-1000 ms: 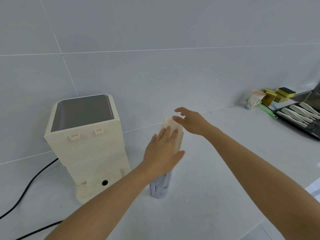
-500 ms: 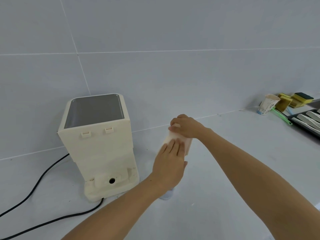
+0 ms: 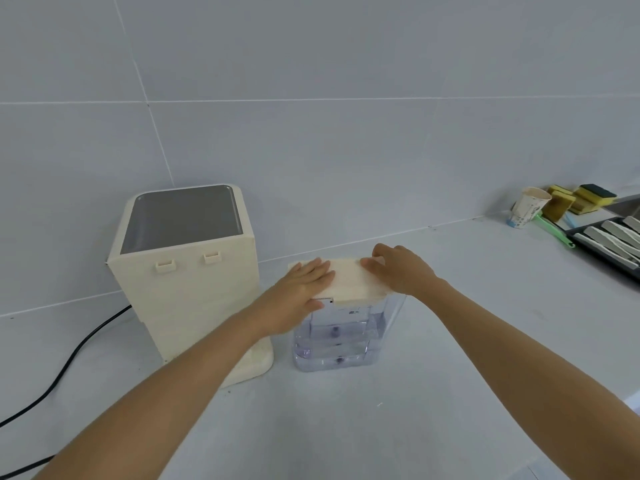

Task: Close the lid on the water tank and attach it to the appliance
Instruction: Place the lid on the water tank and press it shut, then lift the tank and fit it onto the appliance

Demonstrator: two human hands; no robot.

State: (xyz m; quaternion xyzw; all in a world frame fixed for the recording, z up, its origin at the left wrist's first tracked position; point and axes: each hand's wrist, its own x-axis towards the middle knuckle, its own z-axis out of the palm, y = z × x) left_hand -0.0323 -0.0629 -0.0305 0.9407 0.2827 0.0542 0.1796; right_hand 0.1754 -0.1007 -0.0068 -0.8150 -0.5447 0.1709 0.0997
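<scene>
A clear plastic water tank [image 3: 337, 341] stands upright on the white counter, just right of the cream appliance [image 3: 188, 271]. Its cream lid [image 3: 349, 280] lies flat on top of the tank. My left hand [image 3: 304, 285] rests palm-down on the lid's left part, fingers together and stretched out. My right hand [image 3: 398, 268] presses on the lid's right end with fingers bent over it. The tank and the appliance are apart, with a narrow gap between them. The appliance shows two small clips on its near face.
A black power cable [image 3: 69, 362] runs left from the appliance across the counter. At the far right stand a paper cup [image 3: 528, 207], yellow sponges [image 3: 585, 197], a green brush [image 3: 554, 232] and a dark tray [image 3: 609, 244] with white pieces. A tiled wall is behind.
The lid has gone from tilted up to lying flat on the tank. Both hands have come down onto it, and the tank now shows its broad side.
</scene>
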